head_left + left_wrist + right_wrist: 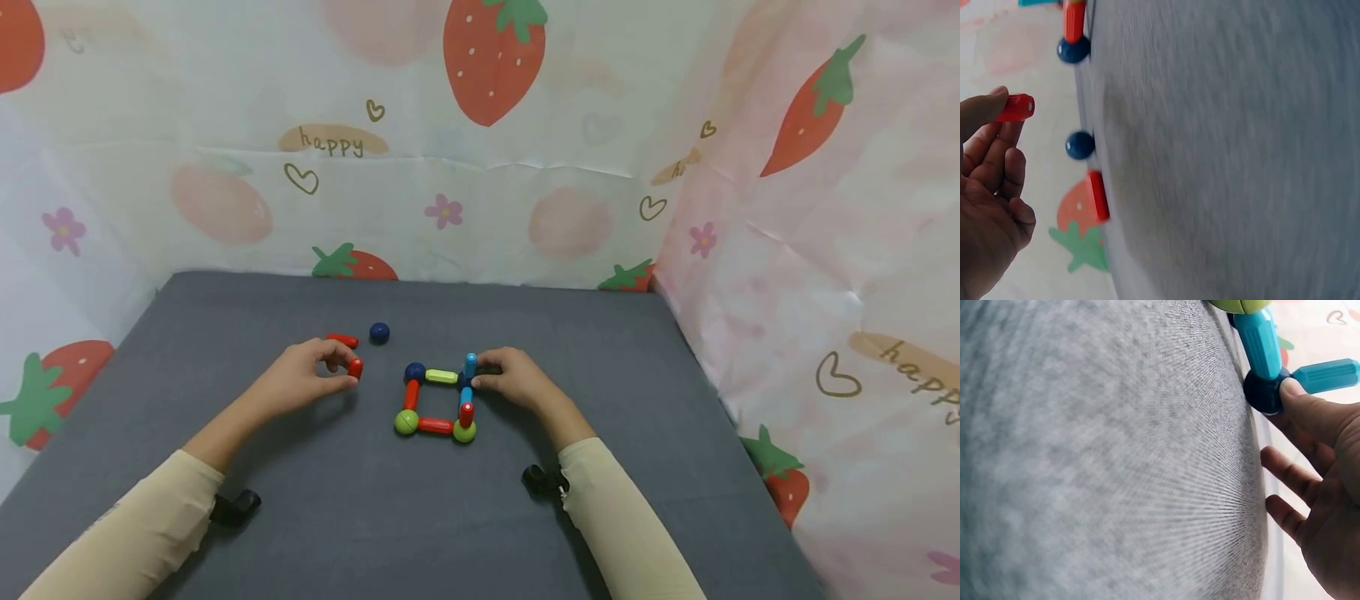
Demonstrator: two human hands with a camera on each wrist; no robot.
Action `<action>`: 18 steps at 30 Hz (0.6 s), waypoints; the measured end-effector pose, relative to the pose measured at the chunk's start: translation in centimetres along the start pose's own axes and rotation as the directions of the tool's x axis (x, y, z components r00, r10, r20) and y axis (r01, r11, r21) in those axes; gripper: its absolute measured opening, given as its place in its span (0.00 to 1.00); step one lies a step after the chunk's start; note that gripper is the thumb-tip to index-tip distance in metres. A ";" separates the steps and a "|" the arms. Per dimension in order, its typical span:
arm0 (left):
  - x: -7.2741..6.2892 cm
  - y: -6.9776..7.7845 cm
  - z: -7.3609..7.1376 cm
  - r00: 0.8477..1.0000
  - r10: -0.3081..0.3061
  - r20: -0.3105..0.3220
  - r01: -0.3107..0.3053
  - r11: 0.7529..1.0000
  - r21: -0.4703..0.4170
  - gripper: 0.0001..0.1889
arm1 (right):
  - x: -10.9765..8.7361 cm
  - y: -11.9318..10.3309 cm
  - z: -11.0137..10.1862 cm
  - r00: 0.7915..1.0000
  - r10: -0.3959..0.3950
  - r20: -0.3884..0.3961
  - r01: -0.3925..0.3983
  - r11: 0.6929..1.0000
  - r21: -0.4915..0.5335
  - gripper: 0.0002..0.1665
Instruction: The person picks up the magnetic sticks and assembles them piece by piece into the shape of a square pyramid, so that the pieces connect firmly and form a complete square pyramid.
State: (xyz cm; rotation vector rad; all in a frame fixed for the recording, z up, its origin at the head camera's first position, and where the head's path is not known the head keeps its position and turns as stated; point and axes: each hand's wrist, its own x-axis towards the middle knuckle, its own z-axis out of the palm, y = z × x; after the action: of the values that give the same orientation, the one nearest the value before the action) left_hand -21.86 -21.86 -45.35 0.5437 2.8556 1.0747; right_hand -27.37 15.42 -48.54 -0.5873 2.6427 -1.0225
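My left hand [300,382] pinches a short red rod [356,367] between thumb and fingers, held above the table left of a square frame. The frame's sides are a yellow-green rod [442,377], a blue rod [466,397] and two red ones, joined by balls at the corners. With thumb and fingers, my right hand [519,382] grips the dark blue ball [1264,392] at the far right corner. A light blue rod [471,364] stands up from that ball. Another red rod [467,414] rises from the green ball [464,432] at the near right corner.
Beyond the left hand, a loose dark blue ball [379,333] and a loose red rod [342,341] lie on the grey tablecloth [390,525]. Strawberry-printed sheets [480,225] hang behind and beside the table. Black straps [236,508] show at both wrists.
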 end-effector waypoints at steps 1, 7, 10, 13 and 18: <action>0.0 0.3 0.2 1.000 0.006 0.002 -0.005 1.000 -0.013 0.13 | 0.0 0.0 0.0 1.000 0.000 0.001 0.000 1.000 0.003 0.16; -0.1 1.7 1.8 1.000 0.021 0.012 -0.021 0.998 -0.061 0.12 | 0.1 0.1 0.1 1.000 -0.004 0.007 0.004 1.000 0.011 0.16; -0.1 2.3 2.5 0.999 0.037 0.030 -0.034 0.995 -0.091 0.12 | 0.1 0.2 0.1 1.000 -0.004 0.009 0.004 1.000 0.008 0.15; 0.0 3.0 3.2 0.997 0.058 0.046 -0.052 0.991 -0.123 0.12 | 0.1 0.2 0.0 1.000 -0.006 0.007 0.006 1.000 0.005 0.15; 0.3 3.7 4.2 0.997 0.054 0.061 -0.044 0.987 -0.153 0.12 | 0.1 0.1 0.0 1.000 -0.009 0.003 0.009 1.000 -0.003 0.15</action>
State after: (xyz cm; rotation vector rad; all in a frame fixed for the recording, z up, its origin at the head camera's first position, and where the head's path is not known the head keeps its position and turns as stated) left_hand -20.37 -16.54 -46.12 0.6283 2.6902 1.2446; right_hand -27.49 15.45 -48.58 -0.6008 2.6414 -1.0198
